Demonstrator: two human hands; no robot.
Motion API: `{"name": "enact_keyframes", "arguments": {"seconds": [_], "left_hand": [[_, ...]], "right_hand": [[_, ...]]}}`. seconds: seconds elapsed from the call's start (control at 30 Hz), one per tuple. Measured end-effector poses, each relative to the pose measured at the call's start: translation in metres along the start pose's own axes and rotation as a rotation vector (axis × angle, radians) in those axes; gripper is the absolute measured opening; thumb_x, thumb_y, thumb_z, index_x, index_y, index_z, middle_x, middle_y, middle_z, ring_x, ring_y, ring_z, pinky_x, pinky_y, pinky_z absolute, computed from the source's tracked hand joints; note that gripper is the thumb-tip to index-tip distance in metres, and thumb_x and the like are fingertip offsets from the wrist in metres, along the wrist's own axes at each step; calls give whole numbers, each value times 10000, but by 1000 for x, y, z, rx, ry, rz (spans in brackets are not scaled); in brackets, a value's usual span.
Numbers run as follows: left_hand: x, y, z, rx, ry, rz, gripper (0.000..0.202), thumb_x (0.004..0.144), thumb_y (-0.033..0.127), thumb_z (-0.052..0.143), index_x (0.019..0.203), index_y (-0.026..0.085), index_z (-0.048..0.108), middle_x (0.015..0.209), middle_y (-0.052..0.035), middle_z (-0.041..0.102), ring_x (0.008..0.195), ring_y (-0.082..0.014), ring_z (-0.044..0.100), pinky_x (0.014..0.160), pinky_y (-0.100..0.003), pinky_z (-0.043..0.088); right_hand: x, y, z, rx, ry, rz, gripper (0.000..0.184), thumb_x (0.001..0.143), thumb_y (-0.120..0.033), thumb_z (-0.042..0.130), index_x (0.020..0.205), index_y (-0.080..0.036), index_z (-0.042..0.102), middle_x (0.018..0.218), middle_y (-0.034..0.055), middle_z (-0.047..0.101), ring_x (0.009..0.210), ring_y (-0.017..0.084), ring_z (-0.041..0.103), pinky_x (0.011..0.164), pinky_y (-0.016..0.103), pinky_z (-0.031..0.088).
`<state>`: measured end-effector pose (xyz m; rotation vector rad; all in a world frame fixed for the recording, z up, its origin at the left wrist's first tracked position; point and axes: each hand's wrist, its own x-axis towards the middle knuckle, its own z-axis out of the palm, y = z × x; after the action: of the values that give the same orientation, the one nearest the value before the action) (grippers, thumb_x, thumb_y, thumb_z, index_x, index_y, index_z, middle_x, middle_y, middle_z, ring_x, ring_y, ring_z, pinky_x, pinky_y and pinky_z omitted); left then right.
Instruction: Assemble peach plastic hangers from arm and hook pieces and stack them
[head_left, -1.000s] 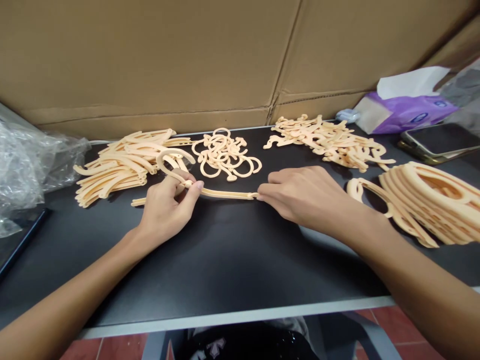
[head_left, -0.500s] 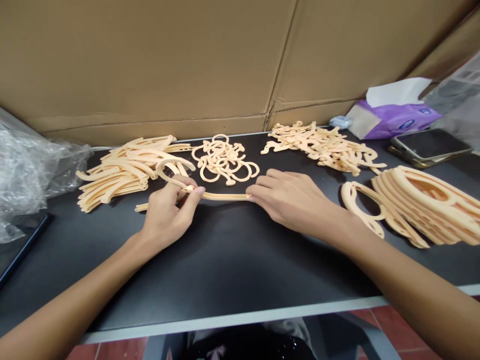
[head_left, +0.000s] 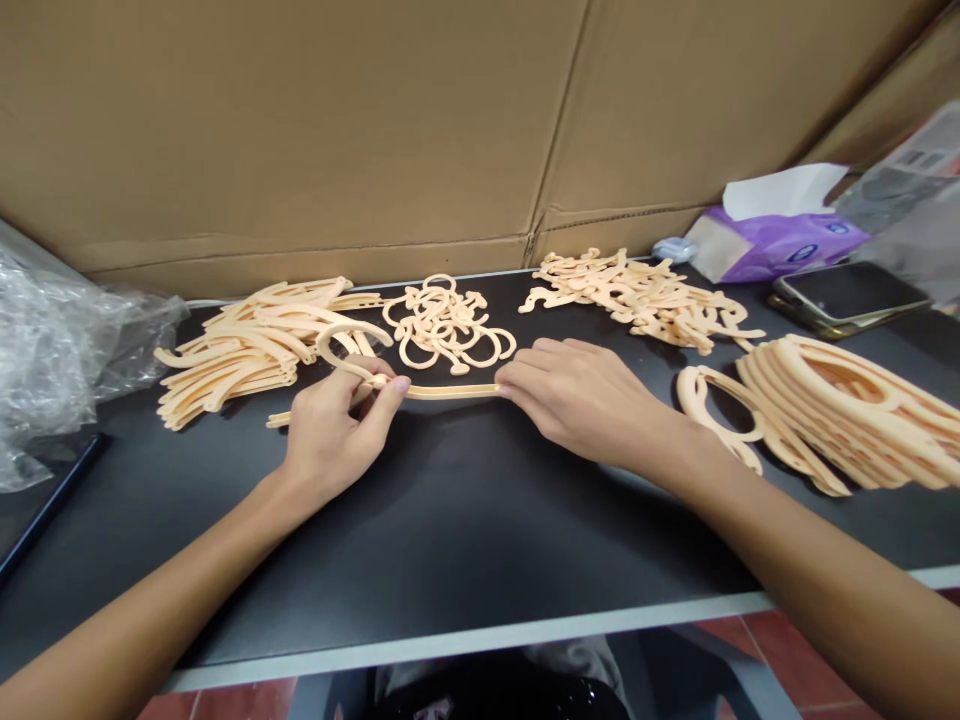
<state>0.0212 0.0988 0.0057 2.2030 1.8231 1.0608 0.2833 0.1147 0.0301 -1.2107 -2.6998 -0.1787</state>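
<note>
- Head view: one cream hooked piece (head_left: 450, 392), smooth and plastic-looking, lies between the two hands, over the middle of the tabletop; its open hook curves upward, and a slender grooved arm runs to the right.
- Left hand (head_left: 337, 420): thumb and forefinger pinch the piece at the hook's base; a short length of cream strip shows beyond the wrist side.
- Right hand (head_left: 577, 395): fingers bunched together, closed over the arm's far end; thumb largely hidden, its placing cannot be told.
- Curved strips (head_left: 240, 345): long, narrow, heaped beyond the left hand.
- Loose hooks (head_left: 442, 325): rounded, tangled, just beyond the held arm.
- Small wavy pieces (head_left: 645, 295): flat, piled beyond the right hand.
- Looped frames (head_left: 802, 425): broad, nested in a leaning stack beside the right forearm.
- Tabletop (head_left: 450, 540): black, matte, with a pale edge.
- Surroundings: brown cardboard (head_left: 300, 130) behind; crinkled clear plastic (head_left: 67, 340) at left; purple tissue pack (head_left: 795, 245) and glossy dark phone (head_left: 855, 295) at right.
</note>
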Motion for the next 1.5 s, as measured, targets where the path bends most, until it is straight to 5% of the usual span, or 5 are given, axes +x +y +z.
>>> {"name": "enact_keyframes", "arguments": {"seconds": [0.5,0.7,0.83,1.37,1.5], "left_hand": [[1,2,-3,13,-9,-24,302,921,446,553,738,206,534,938,-25,741,797,-166,688,715,-253,493],[3,-4,-1,55,65,-43,406,882,422,619,1235,224,592,1019,-39,747,906,-209,722,797,-290,539],[5,-5,-2,126,61,10,343,895,313,584,1222,218,627,1157,-65,739,1009,-241,716,935,-358,525],[1,-15,5,154,24,313,266,959,250,546,1167,171,692,1115,-66,761,1017,-220,723,915,-307,549],[1,-16,6,107,13,348,264,959,242,565,1165,140,693,1099,-83,759,1002,-224,724,926,-320,550]], "right_hand": [[1,12,0,337,145,192,229,998,-277,445,974,-190,656,984,70,720,935,204,635,766,304,411],[3,13,-1,470,186,339,233,958,-282,482,932,-187,692,942,44,730,852,187,637,711,286,404],[5,14,-5,491,161,437,249,930,-295,494,908,-189,718,867,35,732,796,185,624,700,290,394],[3,10,-10,337,-46,467,593,942,-562,447,481,-190,468,476,-14,455,496,113,365,551,307,211],[5,22,-8,158,48,559,512,955,-487,434,545,-196,533,571,30,570,560,153,453,566,320,228]]}}
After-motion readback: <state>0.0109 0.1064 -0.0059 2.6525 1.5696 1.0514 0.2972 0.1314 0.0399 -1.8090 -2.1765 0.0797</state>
